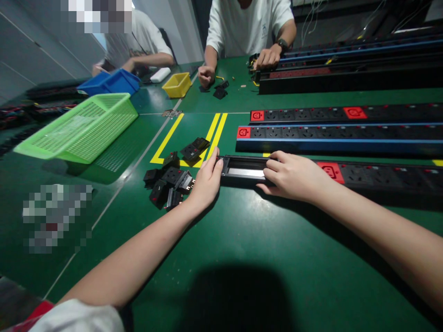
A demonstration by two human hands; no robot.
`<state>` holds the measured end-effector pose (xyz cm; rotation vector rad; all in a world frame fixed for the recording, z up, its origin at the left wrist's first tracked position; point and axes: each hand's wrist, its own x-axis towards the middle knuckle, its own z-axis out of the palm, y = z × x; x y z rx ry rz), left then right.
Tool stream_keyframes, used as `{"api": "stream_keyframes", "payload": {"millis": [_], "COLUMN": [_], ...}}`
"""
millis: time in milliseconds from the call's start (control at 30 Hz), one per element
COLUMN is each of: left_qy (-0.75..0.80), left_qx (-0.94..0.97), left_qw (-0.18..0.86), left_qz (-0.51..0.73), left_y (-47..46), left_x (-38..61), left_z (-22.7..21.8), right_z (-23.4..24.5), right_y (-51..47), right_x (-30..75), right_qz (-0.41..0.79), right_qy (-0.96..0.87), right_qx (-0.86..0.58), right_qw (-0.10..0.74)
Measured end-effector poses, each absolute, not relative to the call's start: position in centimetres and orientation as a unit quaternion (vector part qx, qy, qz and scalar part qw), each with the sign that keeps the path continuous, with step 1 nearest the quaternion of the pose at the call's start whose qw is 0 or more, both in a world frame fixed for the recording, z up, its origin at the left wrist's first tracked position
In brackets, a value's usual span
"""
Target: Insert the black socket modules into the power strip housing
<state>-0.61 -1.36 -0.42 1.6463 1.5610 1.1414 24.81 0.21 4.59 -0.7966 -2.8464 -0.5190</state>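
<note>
A long black power strip [377,182] lies across the green table, with a red socket and several black sockets along its right part. Near its left end is an open rectangular slot with a bright strip inside. My left hand [206,180] closes on that end, thumb and fingers against the end piece. Over the slot's right side, my right hand [289,177] grips the strip's body, fingers curled across its top and thumb at the near side. Several loose black socket modules [173,177] lie in a pile just left of my left hand.
Beyond lie a blue-edged power strip [311,144] and another strip [301,114]. A green basket [100,122], blue bin [110,83] and yellow bin [177,85] stand at left. Yellow tape [166,140] marks the table. Across it, a co-worker's hand [268,57] touches another strip; a second person sits left.
</note>
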Motion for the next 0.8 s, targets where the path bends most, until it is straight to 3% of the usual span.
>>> {"api": "stream_keyframes", "payload": {"millis": [300,500,800], "left_qy": [0.566,0.6,0.576], "left_qx": [0.721,0.695,0.724], "left_qw": [0.233,0.186,0.158], "left_qz": [0.326,0.35,0.345], "left_y": [-2.6,-3.1,-3.3], "left_x": [1.3,1.5,1.4], "left_z": [1.1,0.8,1.1], "right_z": [4.5,4.6,5.4], "right_y": [0.2,0.4,0.3], "right_x": [24.9,25.0,25.5], "right_qz": [-0.187,-0.18,-0.063], "right_qy": [-0.943,-0.946,-0.93], "right_qx": [-0.261,-0.251,-0.333], "right_qw": [0.091,0.095,0.143]}}
